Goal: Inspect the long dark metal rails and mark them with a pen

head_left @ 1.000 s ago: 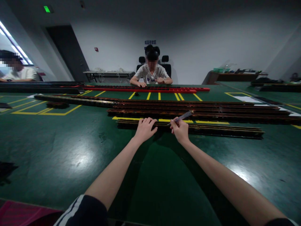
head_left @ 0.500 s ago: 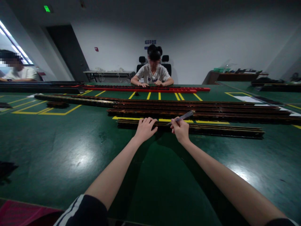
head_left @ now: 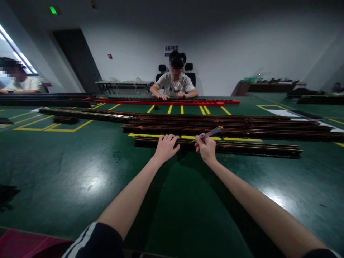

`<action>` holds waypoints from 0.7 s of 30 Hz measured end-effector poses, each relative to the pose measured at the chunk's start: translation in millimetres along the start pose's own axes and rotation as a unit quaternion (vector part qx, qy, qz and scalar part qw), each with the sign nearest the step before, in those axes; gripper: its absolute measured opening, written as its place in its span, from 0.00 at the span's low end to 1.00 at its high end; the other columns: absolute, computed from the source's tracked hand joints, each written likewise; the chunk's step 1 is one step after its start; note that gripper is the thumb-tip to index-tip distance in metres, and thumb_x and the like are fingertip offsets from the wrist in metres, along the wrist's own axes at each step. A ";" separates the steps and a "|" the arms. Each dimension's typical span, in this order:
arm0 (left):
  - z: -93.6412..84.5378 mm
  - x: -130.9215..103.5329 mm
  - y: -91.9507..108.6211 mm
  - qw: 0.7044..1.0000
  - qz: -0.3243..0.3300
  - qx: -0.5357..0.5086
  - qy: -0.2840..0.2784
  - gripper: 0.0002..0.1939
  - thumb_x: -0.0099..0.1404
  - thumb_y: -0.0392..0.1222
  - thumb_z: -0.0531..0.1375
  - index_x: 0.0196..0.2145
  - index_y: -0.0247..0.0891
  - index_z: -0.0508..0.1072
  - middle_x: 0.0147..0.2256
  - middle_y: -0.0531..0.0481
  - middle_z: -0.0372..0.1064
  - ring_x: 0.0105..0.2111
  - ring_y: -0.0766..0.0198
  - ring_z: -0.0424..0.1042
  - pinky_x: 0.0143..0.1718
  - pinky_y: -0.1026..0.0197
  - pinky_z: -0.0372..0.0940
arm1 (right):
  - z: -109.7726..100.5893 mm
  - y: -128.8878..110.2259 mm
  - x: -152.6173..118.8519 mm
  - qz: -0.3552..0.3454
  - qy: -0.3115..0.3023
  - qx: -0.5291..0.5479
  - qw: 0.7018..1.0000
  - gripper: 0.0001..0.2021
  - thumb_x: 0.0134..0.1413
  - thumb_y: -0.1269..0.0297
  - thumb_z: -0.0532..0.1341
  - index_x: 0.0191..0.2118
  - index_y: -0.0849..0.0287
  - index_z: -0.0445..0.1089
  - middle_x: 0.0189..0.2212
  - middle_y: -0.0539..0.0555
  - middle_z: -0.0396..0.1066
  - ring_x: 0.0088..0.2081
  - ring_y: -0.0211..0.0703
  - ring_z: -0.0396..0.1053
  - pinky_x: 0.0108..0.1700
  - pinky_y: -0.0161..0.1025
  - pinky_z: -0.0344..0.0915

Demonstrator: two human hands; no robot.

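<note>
A long dark strip bundle (head_left: 258, 148) with thin gold edges lies crosswise on the green table (head_left: 80, 161). My left hand (head_left: 166, 147) rests over its left part, fingers somewhat spread across the top. To the right, my right hand (head_left: 206, 147) is closed round a screwdriver-like tool with a clear handle (head_left: 213, 132). The tool's thin tip points left and down at the bundle between my hands; whether it touches is too small to tell. Behind lies a larger stack of similar dark strips (head_left: 236, 125).
Across the table a person in a white shirt (head_left: 176, 84) has both hands at long red strips (head_left: 215, 103). Another person (head_left: 24, 82) sits at the far left. A dark object (head_left: 8, 193) lies at the near left; white paper (head_left: 282, 113) lies at the right.
</note>
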State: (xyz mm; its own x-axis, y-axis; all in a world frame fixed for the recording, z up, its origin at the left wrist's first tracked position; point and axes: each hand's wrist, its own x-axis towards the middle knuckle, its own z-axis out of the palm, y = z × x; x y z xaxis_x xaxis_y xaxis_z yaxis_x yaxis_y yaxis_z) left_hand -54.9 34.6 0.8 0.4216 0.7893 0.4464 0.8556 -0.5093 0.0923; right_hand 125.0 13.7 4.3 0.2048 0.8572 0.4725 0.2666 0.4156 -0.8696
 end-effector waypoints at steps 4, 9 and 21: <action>-0.3 -0.2 0.9 1.000 -0.001 0.006 0.003 0.16 0.67 0.44 0.51 0.50 0.41 0.69 0.47 0.44 0.70 0.48 0.54 0.67 0.52 0.49 0.57 | 0.1 -0.4 -0.2 0.003 0.004 -0.007 1.000 0.24 0.50 0.39 0.58 0.23 0.57 0.62 0.16 0.49 0.66 0.14 0.35 0.61 0.16 0.33 0.59; 0.6 -0.3 0.6 1.000 0.004 0.011 0.007 0.17 0.67 0.44 0.51 0.50 0.38 0.69 0.48 0.43 0.70 0.48 0.54 0.67 0.52 0.48 0.57 | 0.5 -0.3 -0.5 -0.004 0.001 -0.018 1.000 0.22 0.51 0.41 0.57 0.23 0.57 0.62 0.16 0.49 0.66 0.14 0.35 0.62 0.17 0.33 0.58; 3.4 -0.4 0.2 0.999 0.000 0.028 0.020 0.16 0.66 0.42 0.51 0.48 0.39 0.70 0.47 0.43 0.70 0.47 0.52 0.67 0.51 0.48 0.58 | 1.4 0.6 -0.8 -0.018 -0.025 -0.028 0.999 0.22 0.52 0.41 0.57 0.25 0.57 0.63 0.17 0.50 0.67 0.15 0.36 0.62 0.17 0.34 0.60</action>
State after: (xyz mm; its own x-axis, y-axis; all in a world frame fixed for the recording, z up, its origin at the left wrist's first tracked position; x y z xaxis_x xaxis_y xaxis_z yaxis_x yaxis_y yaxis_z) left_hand -53.9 35.4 -2.4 0.4095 0.7749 0.4815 0.8718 -0.4878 0.0437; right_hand 123.6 13.7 3.3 0.1476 0.8561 0.4953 0.3265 0.4305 -0.8414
